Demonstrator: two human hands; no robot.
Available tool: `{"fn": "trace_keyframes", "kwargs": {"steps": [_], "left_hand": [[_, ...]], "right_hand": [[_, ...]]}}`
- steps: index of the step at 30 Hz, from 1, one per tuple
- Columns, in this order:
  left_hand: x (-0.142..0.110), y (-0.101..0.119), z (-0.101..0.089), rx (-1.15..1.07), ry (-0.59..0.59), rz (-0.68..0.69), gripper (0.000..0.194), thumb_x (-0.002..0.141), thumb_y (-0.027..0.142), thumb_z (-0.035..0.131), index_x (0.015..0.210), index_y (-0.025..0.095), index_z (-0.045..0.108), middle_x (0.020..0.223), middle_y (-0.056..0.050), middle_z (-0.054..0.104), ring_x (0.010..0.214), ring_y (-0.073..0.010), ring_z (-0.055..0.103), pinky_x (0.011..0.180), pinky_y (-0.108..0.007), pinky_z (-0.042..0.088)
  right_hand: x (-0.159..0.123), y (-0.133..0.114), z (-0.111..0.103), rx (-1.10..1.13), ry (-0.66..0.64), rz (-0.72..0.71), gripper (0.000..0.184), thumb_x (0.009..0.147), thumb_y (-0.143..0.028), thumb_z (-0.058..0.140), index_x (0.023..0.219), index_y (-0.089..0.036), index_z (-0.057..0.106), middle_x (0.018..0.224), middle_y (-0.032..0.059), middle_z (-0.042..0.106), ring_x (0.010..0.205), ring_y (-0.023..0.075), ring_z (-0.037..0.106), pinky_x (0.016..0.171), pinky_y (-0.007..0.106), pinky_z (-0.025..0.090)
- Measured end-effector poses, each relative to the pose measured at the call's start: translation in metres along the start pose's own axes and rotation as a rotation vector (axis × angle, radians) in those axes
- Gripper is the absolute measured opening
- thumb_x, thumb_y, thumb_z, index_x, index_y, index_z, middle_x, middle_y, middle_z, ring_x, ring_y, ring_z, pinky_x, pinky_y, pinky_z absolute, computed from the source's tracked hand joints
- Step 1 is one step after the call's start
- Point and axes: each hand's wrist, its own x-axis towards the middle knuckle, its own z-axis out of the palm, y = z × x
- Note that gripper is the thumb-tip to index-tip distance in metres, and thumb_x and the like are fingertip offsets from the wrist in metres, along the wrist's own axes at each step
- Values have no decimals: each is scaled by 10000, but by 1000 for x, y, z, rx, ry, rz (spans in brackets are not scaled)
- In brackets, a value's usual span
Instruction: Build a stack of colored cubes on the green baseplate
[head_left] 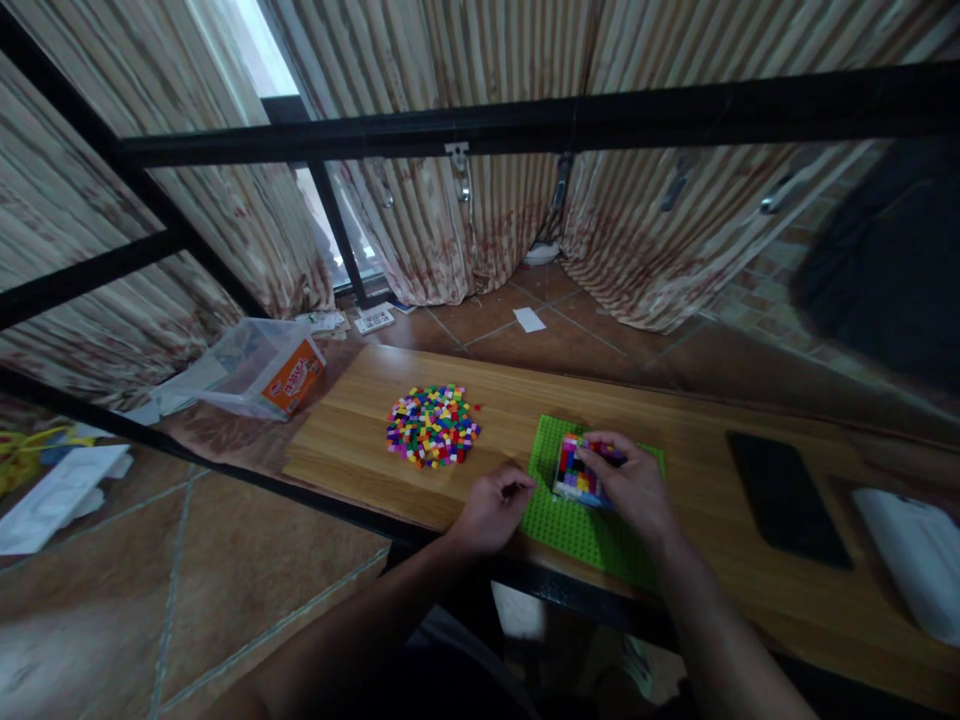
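A green studded baseplate (547,520) lies on the wooden table, with a small multicoloured toy-brick structure (576,482) standing on it. My right hand (634,488) reaches over the structure from the right, its thumb and fingers closed on the upper part. The hand hides the structure's right side. Beside the baseplate's left edge is my left hand (495,508), its fingers curled together; whatever they may hold is too small to make out. To the left, a round heap of small toy bricks (433,427) in many colours is spread on the tabletop.
A dark flat phone-like slab (787,497) and a white case (919,560) lie at the table's right. Left of the wooden tabletop (345,440) stands a clear plastic bin (255,365) with an orange label. A black metal rail (480,130) crosses before the curtains.
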Motion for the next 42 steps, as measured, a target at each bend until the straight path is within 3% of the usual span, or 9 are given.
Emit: {"fn": "trace_keyframes", "kwargs": {"steps": [3,7,10,13,18,29,42], "left_hand": [[-5,-2,-14,40,65,2,127,868,188,549,879,178,675,816,-23,657,738,-142,604,668,-242,462],[-11,-8,-45,296,216,67,165,830,89,540,890,182,662,845,-31,651,750,-144,595,694,-252,473],[-11,-12,-66,480,322,78,177,828,69,540,886,188,658,905,-46,635,784,-148,600,713,-256,494],[-7,-14,-76,644,348,96,176,832,89,575,931,200,670,984,-59,631,878,-175,612,792,-288,514],[1,-18,-76,850,309,127,148,834,111,604,928,199,676,1047,-75,630,979,-216,598,896,-343,501],[0,-16,-77,1027,336,117,57,850,240,664,884,194,669,990,-82,637,949,-249,583,869,-383,468],[7,-9,-67,990,338,141,70,852,186,619,829,179,685,996,-100,658,943,-267,596,861,-421,467]], "right_hand": [[0,-2,-8,47,79,19,472,676,-549,747,991,-198,744,935,79,749,800,224,686,712,371,556],[0,-3,-18,45,189,56,376,710,-513,729,941,-218,747,949,70,753,845,228,692,790,400,551],[-1,-4,-20,8,202,55,327,735,-502,701,896,-222,750,939,67,757,865,236,694,844,424,541],[-2,-7,-17,6,188,52,317,736,-493,686,883,-219,750,937,71,758,870,241,696,835,420,546],[-4,-8,-16,-22,192,42,327,746,-506,679,893,-223,750,937,66,759,878,240,697,835,412,546],[-3,-9,-17,-2,192,51,297,737,-478,690,876,-224,752,914,61,764,861,227,703,817,381,556],[-3,-4,-16,9,190,25,305,756,-482,682,885,-213,748,912,62,759,820,216,700,773,367,559]]}}
